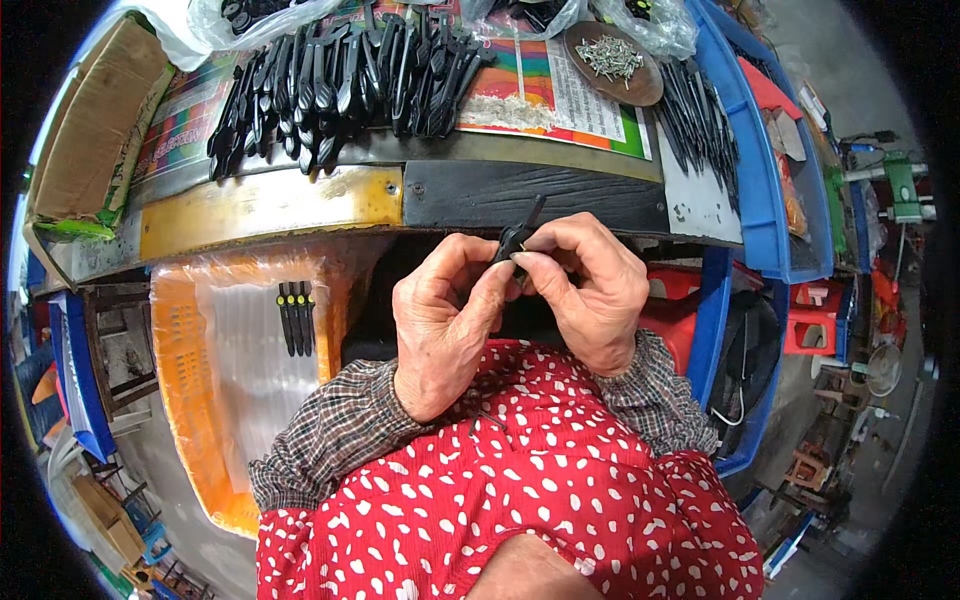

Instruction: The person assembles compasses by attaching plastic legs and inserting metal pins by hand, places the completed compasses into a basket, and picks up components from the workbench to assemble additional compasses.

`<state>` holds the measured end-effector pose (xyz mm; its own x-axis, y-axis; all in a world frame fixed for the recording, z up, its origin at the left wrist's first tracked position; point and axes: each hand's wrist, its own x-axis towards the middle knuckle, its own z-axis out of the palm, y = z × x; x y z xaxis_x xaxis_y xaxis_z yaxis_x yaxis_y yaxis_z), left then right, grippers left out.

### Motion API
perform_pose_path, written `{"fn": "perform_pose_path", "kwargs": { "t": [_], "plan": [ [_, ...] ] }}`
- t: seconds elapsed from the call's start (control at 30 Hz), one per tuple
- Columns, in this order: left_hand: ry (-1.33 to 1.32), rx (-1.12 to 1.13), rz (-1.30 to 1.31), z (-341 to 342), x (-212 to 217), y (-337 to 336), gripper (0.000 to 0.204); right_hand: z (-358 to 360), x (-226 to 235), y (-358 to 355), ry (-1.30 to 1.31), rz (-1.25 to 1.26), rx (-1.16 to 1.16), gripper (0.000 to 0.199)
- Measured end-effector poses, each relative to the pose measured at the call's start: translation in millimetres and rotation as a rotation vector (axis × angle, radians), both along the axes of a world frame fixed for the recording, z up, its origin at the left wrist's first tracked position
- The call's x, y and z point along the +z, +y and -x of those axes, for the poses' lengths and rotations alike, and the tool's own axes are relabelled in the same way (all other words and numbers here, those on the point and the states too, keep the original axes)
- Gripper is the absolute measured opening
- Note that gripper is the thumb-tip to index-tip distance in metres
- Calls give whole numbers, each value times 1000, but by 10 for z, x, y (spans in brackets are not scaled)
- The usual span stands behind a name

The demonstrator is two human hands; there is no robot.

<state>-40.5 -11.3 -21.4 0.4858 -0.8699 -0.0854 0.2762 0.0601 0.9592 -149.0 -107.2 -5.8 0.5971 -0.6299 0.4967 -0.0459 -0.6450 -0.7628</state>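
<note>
The left grip [437,325] is clamped on a black piece [513,240], thumb against fingers. The right grip [597,285] is closed on the same piece, its thumb and fingertip meeting at the piece's right side; whether they also pinch some small part there is hidden. The piece is held up in front of the near edge of the surface [530,195], with a slim dark end pointing up and away between the fingertips.

Below and to the left, an orange crate [180,350] holds four strips [297,320] side by side on a clear liner [235,420], each with a yellow-green dot near its top. These look finished, while the piece in hand seems midway, and its fastening cannot be judged from here.

Far more appears left to do. Beyond the grips, a broad heap [350,85] of black parts lies across the surface. To its right are a brown dish [642,95] of small metal pins [608,58] and, just beside it, a pile of slim black rods [697,125]. Clear bags [655,30] line the far side, and a blue bin [812,235] stands at the right.
</note>
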Motion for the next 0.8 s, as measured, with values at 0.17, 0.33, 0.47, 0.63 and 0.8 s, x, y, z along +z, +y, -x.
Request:
{"fn": "perform_pose_path", "kwargs": {
  "t": [0.17, 0.33, 0.47, 0.63, 0.8],
  "plan": [
    [89, -17, -14, 10, 57, -4, 9, 17, 75, 11, -146, -744, 101, 16],
    [47, -41, -4, 19, 52, 3, 8, 36, 141, -77, -59, -997, 165, 22],
    [144, -91, 32, 12, 35, 10, 7, 23, 74, -46, -46, -998, 179, 18],
    [199, -94, 12, 25, 56, 6, 7, -9, 83, 4, -42, -891, 143, 17],
    [256, -128, 13, -2, 45, 9, 7, 23, 73, -40, -15, -958, 153, 17]
  ]
}}
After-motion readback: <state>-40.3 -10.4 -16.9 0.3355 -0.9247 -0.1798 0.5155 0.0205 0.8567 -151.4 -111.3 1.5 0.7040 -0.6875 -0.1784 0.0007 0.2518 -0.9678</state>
